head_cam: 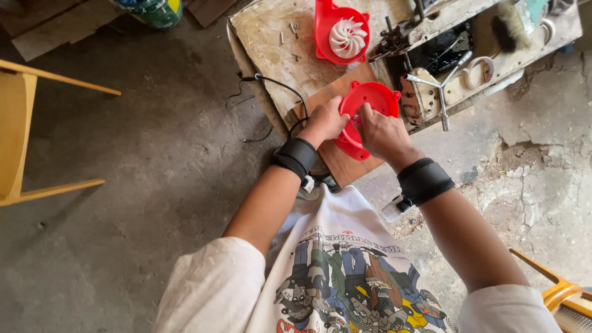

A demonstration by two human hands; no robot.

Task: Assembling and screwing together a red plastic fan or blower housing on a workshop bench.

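My left hand (pixel 327 121) and my right hand (pixel 381 132) both grip a round red plastic housing (pixel 368 102) over a brown wooden board (pixel 338 162) at the workbench's near edge. The left hand pinches its left rim; the right hand's fingers press on its near face. The lower part of the housing is hidden behind my hands. Both wrists carry black bands. A second red housing (pixel 325 31) with a white fan wheel (pixel 347 37) inside lies farther back on the bench.
The worn workbench (pixel 271 31) carries loose screws, a metal cross wrench (pixel 441 86), a tape roll (pixel 480 71) and a brush (pixel 509 28). A black cable (pixel 277 83) hangs over its edge. A yellow wooden frame (pixel 18 129) stands left, a yellow chair (pixel 564 296) lower right. The floor is concrete.
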